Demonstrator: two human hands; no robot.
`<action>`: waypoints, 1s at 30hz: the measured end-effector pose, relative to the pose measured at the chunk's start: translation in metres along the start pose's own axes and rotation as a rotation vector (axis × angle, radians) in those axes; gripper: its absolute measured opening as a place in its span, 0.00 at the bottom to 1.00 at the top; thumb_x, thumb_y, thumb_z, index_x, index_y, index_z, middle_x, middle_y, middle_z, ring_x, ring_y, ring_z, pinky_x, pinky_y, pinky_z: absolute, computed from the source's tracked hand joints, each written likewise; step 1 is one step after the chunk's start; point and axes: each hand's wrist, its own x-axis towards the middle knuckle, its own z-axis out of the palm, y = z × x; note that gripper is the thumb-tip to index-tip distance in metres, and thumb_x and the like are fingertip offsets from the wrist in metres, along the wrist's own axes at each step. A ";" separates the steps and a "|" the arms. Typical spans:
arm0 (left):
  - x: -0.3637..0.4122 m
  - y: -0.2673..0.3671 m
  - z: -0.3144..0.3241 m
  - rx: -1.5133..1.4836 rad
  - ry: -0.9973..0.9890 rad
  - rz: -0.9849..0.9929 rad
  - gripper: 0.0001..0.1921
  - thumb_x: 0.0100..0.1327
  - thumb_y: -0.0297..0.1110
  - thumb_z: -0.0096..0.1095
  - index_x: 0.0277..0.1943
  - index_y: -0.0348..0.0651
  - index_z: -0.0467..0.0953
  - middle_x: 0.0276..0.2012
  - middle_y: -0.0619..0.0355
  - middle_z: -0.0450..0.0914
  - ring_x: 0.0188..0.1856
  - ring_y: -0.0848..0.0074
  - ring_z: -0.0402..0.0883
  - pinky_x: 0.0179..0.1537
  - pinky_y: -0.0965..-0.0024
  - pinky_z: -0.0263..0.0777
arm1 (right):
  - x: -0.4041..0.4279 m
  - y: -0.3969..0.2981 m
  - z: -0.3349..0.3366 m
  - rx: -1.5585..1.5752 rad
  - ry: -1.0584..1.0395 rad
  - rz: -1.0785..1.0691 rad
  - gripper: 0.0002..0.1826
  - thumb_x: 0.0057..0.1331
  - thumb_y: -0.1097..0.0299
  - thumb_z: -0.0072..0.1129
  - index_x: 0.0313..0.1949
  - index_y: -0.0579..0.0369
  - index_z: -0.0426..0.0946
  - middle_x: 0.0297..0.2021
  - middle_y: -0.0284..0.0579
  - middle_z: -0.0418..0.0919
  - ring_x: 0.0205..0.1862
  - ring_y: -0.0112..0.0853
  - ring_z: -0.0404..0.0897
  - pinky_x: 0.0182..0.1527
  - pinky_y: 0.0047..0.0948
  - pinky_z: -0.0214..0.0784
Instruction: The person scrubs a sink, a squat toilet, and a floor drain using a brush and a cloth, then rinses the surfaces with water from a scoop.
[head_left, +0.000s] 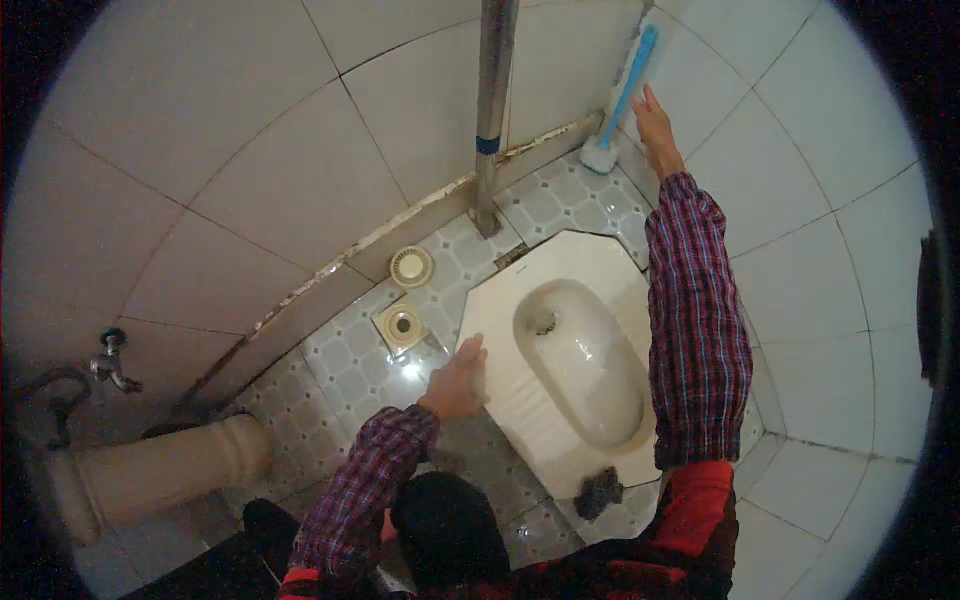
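My right hand (655, 133) reaches up at the upper right, beside the blue handle of a toilet brush (630, 86). A gap shows between the hand and the handle, and the hand holds nothing. The brush leans in the wall corner with its white head on the tiled floor. My left hand (456, 381) is over the left edge of a white squat toilet (480, 315), fingers apart, with nothing seen in it. A dark scouring pad (598, 493) lies at the toilet's near edge.
A floor drain (403, 324) sits left of the toilet, its round slotted cover (412, 266) beside it. A metal pipe (491, 97) stands against the wall. At the left are a metal tap (112, 364) and a pale pedestal (172, 465). Tiled walls enclose the far and right sides.
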 end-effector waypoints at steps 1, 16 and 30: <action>0.001 -0.001 0.002 0.012 -0.003 -0.006 0.45 0.38 0.40 0.64 0.61 0.40 0.51 0.63 0.46 0.45 0.64 0.57 0.47 0.60 0.65 0.52 | 0.000 0.004 -0.006 -0.003 0.002 0.002 0.34 0.62 0.53 0.43 0.63 0.53 0.45 0.62 0.47 0.49 0.63 0.37 0.48 0.56 0.36 0.52; 0.004 0.015 -0.006 0.052 -0.090 -0.005 0.37 0.44 0.37 0.59 0.58 0.32 0.55 0.62 0.44 0.45 0.63 0.63 0.51 0.56 0.63 0.58 | -0.239 -0.034 0.099 0.596 0.068 -0.144 0.14 0.59 0.67 0.48 0.41 0.64 0.70 0.41 0.47 0.74 0.41 0.28 0.72 0.42 0.26 0.64; -0.050 -0.019 -0.041 0.202 -0.114 0.117 0.29 0.43 0.36 0.60 0.52 0.40 0.67 0.53 0.49 0.64 0.55 0.62 0.63 0.57 0.64 0.55 | -0.468 -0.163 0.318 -0.236 -0.035 -0.346 0.15 0.45 0.72 0.55 0.36 0.59 0.73 0.49 0.61 0.57 0.55 0.57 0.52 0.54 0.51 0.50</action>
